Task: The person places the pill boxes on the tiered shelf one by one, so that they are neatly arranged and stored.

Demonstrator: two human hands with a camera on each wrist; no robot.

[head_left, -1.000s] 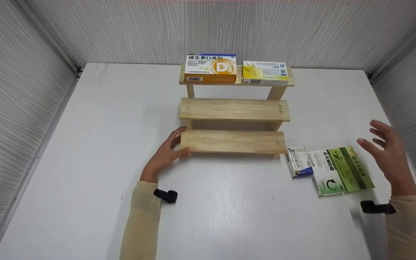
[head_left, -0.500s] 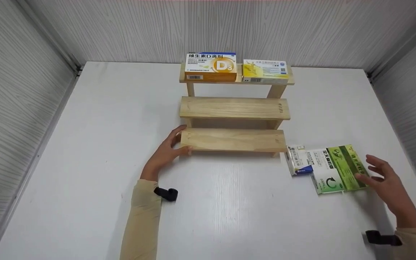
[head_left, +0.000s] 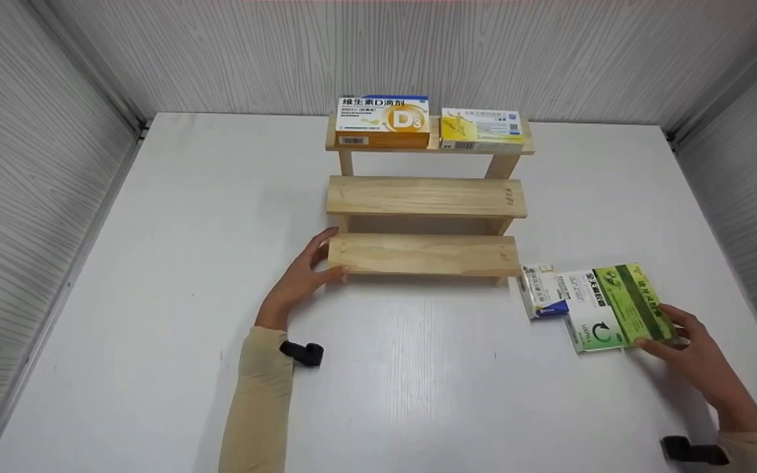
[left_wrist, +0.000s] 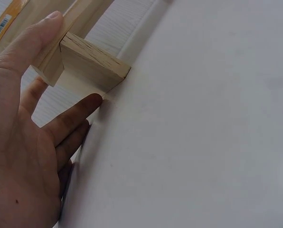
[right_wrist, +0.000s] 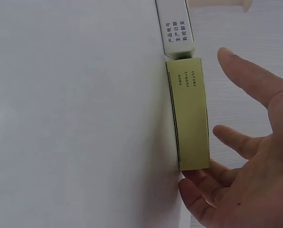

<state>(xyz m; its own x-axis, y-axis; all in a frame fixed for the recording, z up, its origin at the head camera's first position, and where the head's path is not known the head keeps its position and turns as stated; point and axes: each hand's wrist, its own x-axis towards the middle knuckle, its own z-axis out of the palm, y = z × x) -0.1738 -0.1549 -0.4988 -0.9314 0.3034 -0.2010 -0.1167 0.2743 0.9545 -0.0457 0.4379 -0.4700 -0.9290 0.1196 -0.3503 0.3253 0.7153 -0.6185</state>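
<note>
My left hand [head_left: 296, 287] grips the left end of the lowest step of a wooden three-tier stand [head_left: 424, 255]. In the left wrist view the thumb [left_wrist: 37, 35] lies along the step's edge, with other fingers spread beside its leg [left_wrist: 91, 61]. At the right, my right hand [head_left: 700, 358] is at the near right corner of a green medicine box [head_left: 628, 299]. Its thumb and fingers are spread around that end, and the right wrist view shows the box's narrow side [right_wrist: 191, 118] just ahead of the fingers. Left of it lies a white-and-green medicine box [head_left: 592, 315].
On the top tier stand an orange-and-white vitamin D box [head_left: 382, 121] and a yellow-and-white box [head_left: 481, 128]. A small white-and-blue box [head_left: 543, 295] lies by the stand's front right corner. Grey wood-grain panels [head_left: 378, 52] wall the white table [head_left: 405, 381].
My right hand has come down and toward me, from beyond the green box to its near right corner. My left hand keeps its hold on the stand.
</note>
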